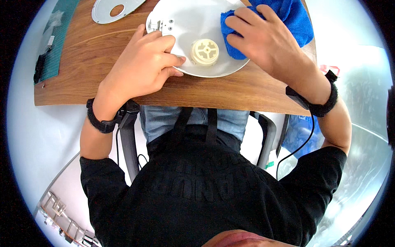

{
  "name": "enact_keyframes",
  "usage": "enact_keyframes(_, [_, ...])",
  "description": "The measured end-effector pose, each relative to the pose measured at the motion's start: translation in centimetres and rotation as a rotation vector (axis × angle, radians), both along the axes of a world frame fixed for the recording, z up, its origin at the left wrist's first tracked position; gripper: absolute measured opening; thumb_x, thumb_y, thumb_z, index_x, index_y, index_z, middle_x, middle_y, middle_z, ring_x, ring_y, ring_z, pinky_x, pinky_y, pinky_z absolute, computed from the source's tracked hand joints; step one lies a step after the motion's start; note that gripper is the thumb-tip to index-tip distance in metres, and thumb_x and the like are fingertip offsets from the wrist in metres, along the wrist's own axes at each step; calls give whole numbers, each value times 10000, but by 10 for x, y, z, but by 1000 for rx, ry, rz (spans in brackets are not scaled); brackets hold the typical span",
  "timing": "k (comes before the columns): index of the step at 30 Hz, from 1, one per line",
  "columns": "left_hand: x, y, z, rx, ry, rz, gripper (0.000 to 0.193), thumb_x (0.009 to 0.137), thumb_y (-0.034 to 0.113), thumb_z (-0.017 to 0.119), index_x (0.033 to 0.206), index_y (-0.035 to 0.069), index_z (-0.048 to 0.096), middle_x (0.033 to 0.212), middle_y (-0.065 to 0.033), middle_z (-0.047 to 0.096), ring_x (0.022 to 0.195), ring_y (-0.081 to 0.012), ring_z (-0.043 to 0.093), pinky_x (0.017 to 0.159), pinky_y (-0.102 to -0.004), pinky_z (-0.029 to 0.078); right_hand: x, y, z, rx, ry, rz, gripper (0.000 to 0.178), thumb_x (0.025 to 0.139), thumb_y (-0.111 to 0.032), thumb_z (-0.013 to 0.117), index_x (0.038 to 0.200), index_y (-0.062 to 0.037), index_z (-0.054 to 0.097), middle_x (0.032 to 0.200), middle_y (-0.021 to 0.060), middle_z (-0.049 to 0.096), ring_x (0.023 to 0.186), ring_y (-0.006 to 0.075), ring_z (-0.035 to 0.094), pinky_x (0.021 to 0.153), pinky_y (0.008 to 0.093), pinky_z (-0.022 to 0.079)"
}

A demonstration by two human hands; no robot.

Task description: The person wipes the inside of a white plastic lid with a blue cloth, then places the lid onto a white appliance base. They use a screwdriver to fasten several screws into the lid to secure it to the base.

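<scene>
A white round shell (pixel 197 22), shaped like a shallow dish, lies on the wooden table near its front edge. Inside it sits a cream-coloured round hub (pixel 205 51) with a spoked top. At the shell's left rim is a small white bracket (pixel 158 24) with screws. My left hand (pixel 146 61) grips that left rim, fingers bent and thumb by the lower edge. A blue cloth (pixel 291 20) drapes over the shell's right side. My right hand (pixel 267 41) is closed on this cloth, its fingers bent into the fabric and pressing it against the shell's inner surface.
A white disc with a hole (pixel 125 7) lies at the far left of the wooden table (pixel 94 53). A green cutting mat (pixel 59 37) covers the table's left end, with a dark cable (pixel 40 68) beside it. Chair armrests (pixel 267 138) flank my lap.
</scene>
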State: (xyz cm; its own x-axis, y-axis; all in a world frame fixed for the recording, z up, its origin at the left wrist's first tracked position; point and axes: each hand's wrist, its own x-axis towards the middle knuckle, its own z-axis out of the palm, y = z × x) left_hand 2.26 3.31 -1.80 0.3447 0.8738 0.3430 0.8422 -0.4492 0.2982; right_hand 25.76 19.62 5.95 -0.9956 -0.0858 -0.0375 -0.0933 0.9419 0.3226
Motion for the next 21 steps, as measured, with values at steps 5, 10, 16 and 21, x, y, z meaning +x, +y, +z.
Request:
enact_keyframes(5, [-1,1,-4,29,9,-9,214,747,180,797,948,107,804,773,-71,494,824,-280,548,889,-438,436,4,-10,-19,-23,30,57,84,781,-158,717,855,-130,749,1106,12,642,1132,195,561,983,368,413])
enact_keyframes(10, [-1,1,1,3,4,-2,213,748,190,800,949,118,808,776,-63,491,827,-275,552,873,-436,426,0,6,-24,-21,219,144,50,756,-166,683,737,-145,724,969,9,654,977,198,614,889,366,468])
enact_keyframes(16, [-2,1,-3,-4,25,2,210,746,207,815,941,129,816,786,-53,506,841,-258,568,869,-425,417,-9,-17,-25,-61,-33,28,72,783,-128,730,841,-112,769,1207,21,642,1237,206,529,1024,376,393])
enact_keyframes(21, [0,-1,-4,0,13,16,223,739,212,818,945,127,819,759,-54,486,819,-256,560,857,-426,416,1,-4,-21,-139,38,42,99,775,-118,730,861,-117,777,1198,28,642,1244,210,523,1022,372,391])
